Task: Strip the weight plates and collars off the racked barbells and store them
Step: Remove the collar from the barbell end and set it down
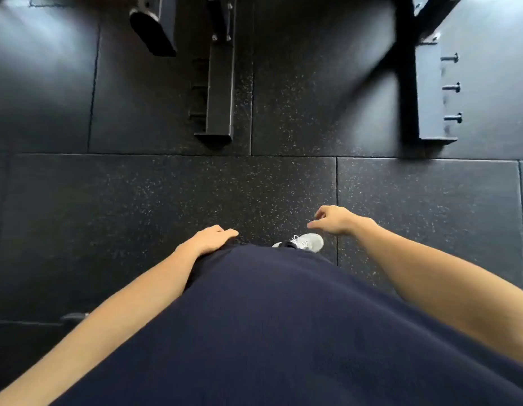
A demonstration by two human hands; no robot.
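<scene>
I look straight down at a black rubber gym floor [172, 200]. My left hand [210, 238] hangs in front of my dark shirt with relaxed fingers and holds nothing. My right hand [333, 219] hangs a little further forward, fingers loosely curled, also empty. No barbell, weight plate or collar shows in this view. A black rack foot [219, 92] lies on the floor ahead, and a second rack base with three storage pegs [452, 87] stands at the upper right.
A dark rounded machine part [151, 30] sits at the upper left. My grey shoe [307, 241] shows below my right hand. The floor tiles between me and the rack bases are bare.
</scene>
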